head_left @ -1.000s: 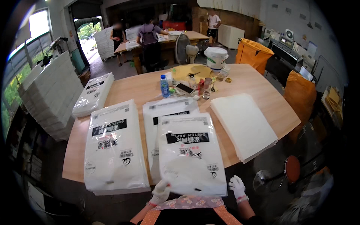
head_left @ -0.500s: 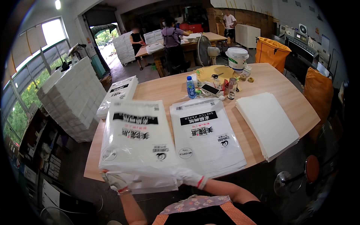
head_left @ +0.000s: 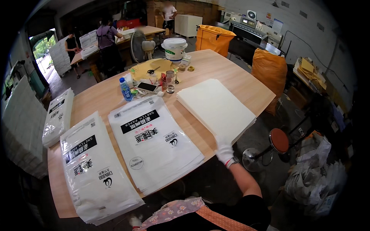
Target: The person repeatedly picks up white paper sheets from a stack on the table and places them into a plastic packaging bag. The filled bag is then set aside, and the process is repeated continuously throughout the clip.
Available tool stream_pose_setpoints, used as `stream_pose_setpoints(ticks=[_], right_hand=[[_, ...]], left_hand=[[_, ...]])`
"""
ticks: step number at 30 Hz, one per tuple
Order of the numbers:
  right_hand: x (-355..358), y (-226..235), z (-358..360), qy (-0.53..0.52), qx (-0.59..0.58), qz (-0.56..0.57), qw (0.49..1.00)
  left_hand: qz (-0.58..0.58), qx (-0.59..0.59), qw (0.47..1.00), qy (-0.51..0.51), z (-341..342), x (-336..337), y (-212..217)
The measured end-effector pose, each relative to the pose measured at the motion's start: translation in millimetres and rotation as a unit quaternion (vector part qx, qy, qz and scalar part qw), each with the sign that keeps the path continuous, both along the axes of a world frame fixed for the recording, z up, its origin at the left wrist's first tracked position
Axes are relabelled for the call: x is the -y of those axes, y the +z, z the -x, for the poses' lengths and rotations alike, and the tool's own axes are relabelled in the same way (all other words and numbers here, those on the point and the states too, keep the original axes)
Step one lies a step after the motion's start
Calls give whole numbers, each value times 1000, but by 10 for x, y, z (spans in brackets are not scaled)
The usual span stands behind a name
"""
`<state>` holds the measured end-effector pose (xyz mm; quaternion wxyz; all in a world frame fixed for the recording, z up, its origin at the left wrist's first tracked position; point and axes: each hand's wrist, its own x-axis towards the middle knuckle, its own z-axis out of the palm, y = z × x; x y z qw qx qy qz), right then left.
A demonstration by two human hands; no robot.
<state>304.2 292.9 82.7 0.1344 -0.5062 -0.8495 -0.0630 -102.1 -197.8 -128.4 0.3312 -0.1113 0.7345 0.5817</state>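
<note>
A gloved right hand (head_left: 224, 149) reaches the near corner of the cream paper stack (head_left: 216, 107) at the table's (head_left: 239, 82) right edge; finger state cannot be told. Lifting sheets squarely should keep corners uncreased. The left hand is unseen.

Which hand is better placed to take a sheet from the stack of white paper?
The right hand. In a white glove, it already rests at the near corner of the stack of white paper. The left hand is not in view.
</note>
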Motion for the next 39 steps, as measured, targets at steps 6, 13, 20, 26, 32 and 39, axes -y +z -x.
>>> stream_pose_setpoints(ticks=[6, 13, 20, 26, 32, 39], right_hand=[[-703, 212, -855, 18, -90, 98, 991], [-766, 386, -625, 90, -106, -57, 989], [718, 710, -128, 507, -274, 202, 792], [447, -599, -1406, -36, -648, 508, 566], [971, -309, -210, -120, -629, 398, 657], [969, 108, -165, -68, -526, 287, 798]], left_hand=[[145, -236, 783, -557, -1039, -1483, 1189], [-155, -173, 713, -661, -1795, -2972, 1907], [-205, 196, 863, -418, -1942, -3775, 1824], [-41, -81, 659, -747, -1590, -3451, 3134], [-78, -515, 466, -716, -2420, -3179, 2480], [161, -403, 733, -524, -1060, -3350, 2093]])
